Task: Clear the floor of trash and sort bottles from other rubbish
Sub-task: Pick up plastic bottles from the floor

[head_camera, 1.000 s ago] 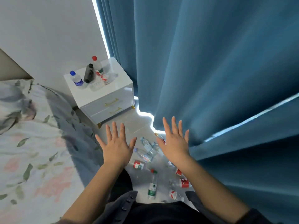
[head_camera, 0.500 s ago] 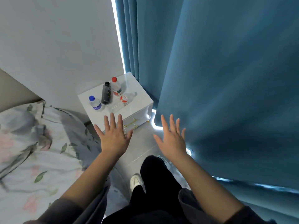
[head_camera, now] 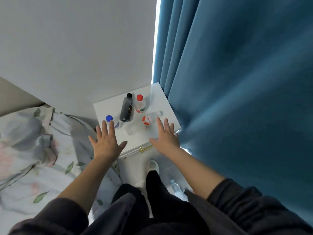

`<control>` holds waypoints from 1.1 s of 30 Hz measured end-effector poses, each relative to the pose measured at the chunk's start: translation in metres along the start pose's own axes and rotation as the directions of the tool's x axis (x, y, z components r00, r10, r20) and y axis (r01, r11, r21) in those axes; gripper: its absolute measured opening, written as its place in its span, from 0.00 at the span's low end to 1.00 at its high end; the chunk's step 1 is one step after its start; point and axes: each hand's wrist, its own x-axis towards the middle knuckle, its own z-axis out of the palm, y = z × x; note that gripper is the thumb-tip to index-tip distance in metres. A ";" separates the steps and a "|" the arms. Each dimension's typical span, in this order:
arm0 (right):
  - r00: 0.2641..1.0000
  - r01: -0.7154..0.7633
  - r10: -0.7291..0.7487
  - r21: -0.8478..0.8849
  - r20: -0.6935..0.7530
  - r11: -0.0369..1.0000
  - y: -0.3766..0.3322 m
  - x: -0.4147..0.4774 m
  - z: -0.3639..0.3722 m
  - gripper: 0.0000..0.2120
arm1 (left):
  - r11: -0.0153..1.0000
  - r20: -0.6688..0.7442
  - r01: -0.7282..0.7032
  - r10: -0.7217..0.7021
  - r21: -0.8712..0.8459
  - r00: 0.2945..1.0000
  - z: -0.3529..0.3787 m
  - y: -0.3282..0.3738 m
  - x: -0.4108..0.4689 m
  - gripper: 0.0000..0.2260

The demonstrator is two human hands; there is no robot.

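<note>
Along the right, blue curtain point(head_camera: 237, 82); at left, floral bedding point(head_camera: 33, 158); between them, white nightstand point(head_camera: 159, 99). Over its front edge, left hand point(head_camera: 106, 143) and right hand point(head_camera: 166, 136), apart, fingers spread, holding nothing. On top, dark bottle point(head_camera: 126, 108), red-capped bottle point(head_camera: 140, 104) and blue-capped bottle point(head_camera: 111, 120) upright, red-labelled bottle point(head_camera: 149, 118) lying. Down on the floor point(head_camera: 133, 168), clear bottle point(head_camera: 175, 186).

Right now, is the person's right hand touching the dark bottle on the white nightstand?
Apart. The head view shows the right hand well to the side of the dark bottle, with white nightstand top visible between them.
</note>
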 end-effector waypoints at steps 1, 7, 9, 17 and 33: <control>1.000 0.000 0.000 0.013 0.028 1.000 -0.006 0.018 -0.002 0.42 | 0.998 0.003 0.022 -0.022 -0.059 1.000 -0.001 -0.002 0.014 0.44; 0.998 -0.005 0.005 0.005 0.067 1.000 -0.036 0.126 0.000 0.44 | 0.978 0.014 0.006 -0.003 -0.210 1.000 0.015 -0.023 0.098 0.46; 1.000 0.009 -0.008 -0.043 0.023 0.999 -0.050 0.155 -0.003 0.45 | 0.973 0.039 -0.023 0.033 -0.228 0.999 0.017 -0.030 0.121 0.45; 0.998 0.051 -0.047 -0.122 0.036 0.991 -0.093 0.226 0.003 0.31 | 0.986 0.135 -0.127 0.142 -0.112 0.981 0.031 -0.054 0.178 0.32; 0.993 -0.015 0.019 0.033 -0.118 0.999 -0.092 0.203 0.007 0.12 | 0.942 0.217 -0.303 0.330 -0.146 0.919 0.018 -0.065 0.201 0.23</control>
